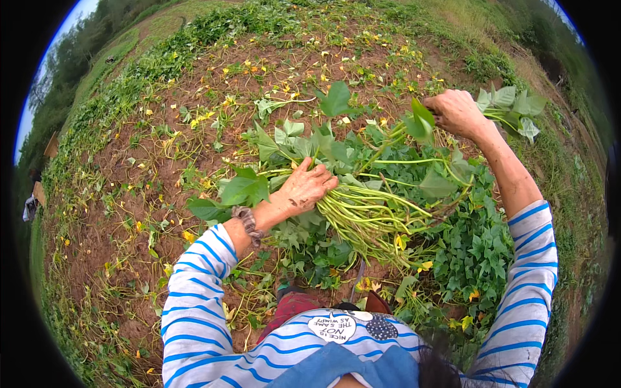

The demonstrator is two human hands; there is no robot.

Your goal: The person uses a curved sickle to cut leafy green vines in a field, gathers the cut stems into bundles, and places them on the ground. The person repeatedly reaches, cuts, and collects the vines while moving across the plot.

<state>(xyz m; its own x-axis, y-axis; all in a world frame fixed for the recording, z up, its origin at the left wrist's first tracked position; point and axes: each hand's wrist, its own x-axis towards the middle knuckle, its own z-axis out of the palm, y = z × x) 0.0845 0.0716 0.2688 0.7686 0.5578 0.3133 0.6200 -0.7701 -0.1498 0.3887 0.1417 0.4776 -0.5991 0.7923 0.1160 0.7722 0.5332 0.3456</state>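
Note:
My left hand (306,186) is closed around a thick bundle of long green leafy stems (376,208), which look like sweet potato vines. Their bare, pale stalks fan out to the right, and broad leaves (245,189) stick out around the wrist. Up and to the right, my right hand (453,111) has its fingers curled around a thin vine; the exact grip is partly hidden. One green leaf (421,121) hangs just left of those fingers. A leafy tip (514,106) shows beyond the right wrist.
Brown soil (131,194) strewn with trailing stems and yellowed leaves spreads ahead and left. Dense green foliage (478,247) lies below the right forearm. A grassy bank (572,218) runs along the right. My trouser leg (291,308) shows close to the plants.

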